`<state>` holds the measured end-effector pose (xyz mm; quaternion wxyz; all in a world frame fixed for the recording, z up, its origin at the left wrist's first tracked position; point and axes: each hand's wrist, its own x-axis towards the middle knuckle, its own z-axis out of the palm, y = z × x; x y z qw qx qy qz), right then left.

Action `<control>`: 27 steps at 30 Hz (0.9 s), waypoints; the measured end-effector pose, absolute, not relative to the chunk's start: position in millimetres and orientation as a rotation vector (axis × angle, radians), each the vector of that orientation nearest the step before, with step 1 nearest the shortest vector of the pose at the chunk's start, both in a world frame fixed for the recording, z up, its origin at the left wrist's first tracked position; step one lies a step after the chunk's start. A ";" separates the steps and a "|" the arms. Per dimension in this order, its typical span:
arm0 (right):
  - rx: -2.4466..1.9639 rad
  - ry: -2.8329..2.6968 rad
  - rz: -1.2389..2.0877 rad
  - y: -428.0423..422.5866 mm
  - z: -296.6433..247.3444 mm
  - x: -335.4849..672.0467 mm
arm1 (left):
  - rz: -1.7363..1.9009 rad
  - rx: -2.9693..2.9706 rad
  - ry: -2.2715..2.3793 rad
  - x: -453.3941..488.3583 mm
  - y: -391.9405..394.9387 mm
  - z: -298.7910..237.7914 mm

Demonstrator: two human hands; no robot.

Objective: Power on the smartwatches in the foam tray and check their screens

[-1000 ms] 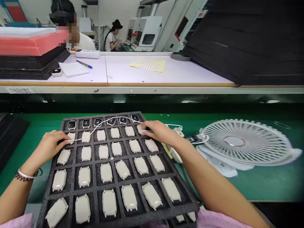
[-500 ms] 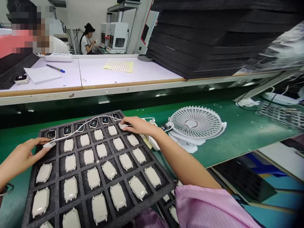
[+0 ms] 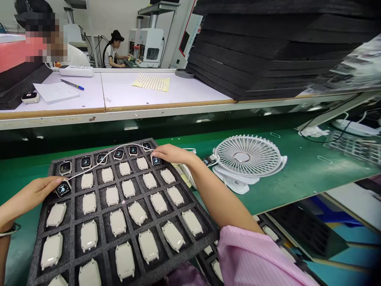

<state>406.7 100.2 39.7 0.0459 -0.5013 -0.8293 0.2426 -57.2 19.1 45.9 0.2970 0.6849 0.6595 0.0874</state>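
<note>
A grey foam tray [image 3: 73, 212] tilts before me, its compartments holding several pale smartwatch bodies without straps. Most lie back up, like the watch body [image 3: 118, 222] near the middle; the far row shows dark screens, among them a lit watch [image 3: 133, 150]. My left hand [image 3: 37, 194] pinches a smartwatch [image 3: 63, 188] by its edge at the tray's left side, its lit dial facing up. At the far right corner, my right hand [image 3: 172, 154] grips another smartwatch [image 3: 156, 160], screen lit. A white cable [image 3: 102, 159] stretches between the two hands; its ends are hidden.
A white fan [image 3: 247, 155] lies right of the tray on the green bench [image 3: 297, 159]. Black foam trays [image 3: 253, 55] are stacked on the shelf [image 3: 119, 95], with a dotted sticker sheet [image 3: 151, 82], a pen [image 3: 72, 84] and papers [image 3: 56, 93]. Two people sit beyond.
Both held smartwatches have turned over: pale backs showed before, lit screens show now. My left hand has rotated and dropped slightly, uncovering the corner watch. The view has shifted a little.
</note>
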 end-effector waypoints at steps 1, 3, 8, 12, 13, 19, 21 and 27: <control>-1.542 -2.532 0.730 101.5 39.3 405.8 | 0.236 1.826 1.756 -56.1 19.6 46.1; -1.563 -2.533 0.708 104.2 39.0 404.3 | 0.235 1.836 1.758 -53.4 19.9 46.8; -1.571 -2.514 0.629 106.7 44.6 397.3 | 0.236 1.820 1.758 -48.7 17.7 50.1; -1.505 -2.465 0.510 95.5 45.8 384.9 | 0.239 1.787 1.755 -49.7 17.3 49.5; -1.430 -2.485 0.514 91.0 43.8 381.5 | 0.237 1.789 1.745 -50.2 17.6 48.9; -1.134 -2.672 0.421 71.0 21.7 368.7 | 0.214 1.867 1.686 -50.3 17.0 45.3; -1.180 -2.705 0.355 70.9 18.3 366.7 | 0.208 1.909 1.652 -49.7 16.1 44.9; -1.232 -2.736 0.491 80.4 32.5 365.0 | 0.241 1.956 1.726 -47.9 13.1 52.4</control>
